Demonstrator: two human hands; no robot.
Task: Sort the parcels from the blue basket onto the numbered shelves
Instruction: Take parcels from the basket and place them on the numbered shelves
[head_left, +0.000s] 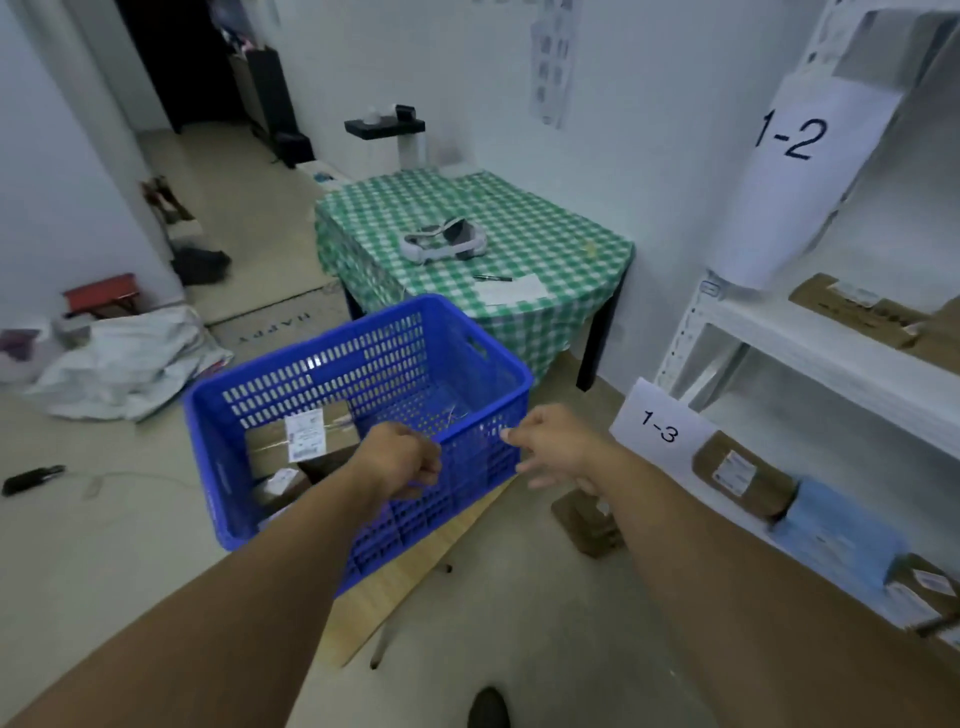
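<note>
A: How are the hands set?

B: Both bare arms reach forward from the bottom edge. The left hand (402, 462) hangs over the near side of the blue basket (363, 327), knuckles up, fingers curled under into a fist. The right hand (558, 449) is by the basket's right corner with its fingers loose, spread and pointing left, holding nothing. 1 fingertip is at the rim, but I can't tell if it touches.

A: Does the left hold anything?

B: I can't tell. Nothing shows in it, but its palm side is hidden.

A: And the parcels?

B: At least 2 brown ones lie in the basket's left end. A labelled parcel (301, 439) is on top, and a lower parcel (280, 486) is partly covered by the left forearm. A floor parcel (587, 522) lies under the right hand, half hidden by it. On the shelves (831, 358) at right, a shelf parcel (743, 475) and a blue packet (836, 538) sit behind the 1-3 sign (660, 426). More brown ones lie on the board beneath the 1-2 sign (789, 137), cut off by the frame's edge.

A: What's under the basket?

B: A wooden board (410, 577), mostly covered. The label print is too blurred to read.
</note>
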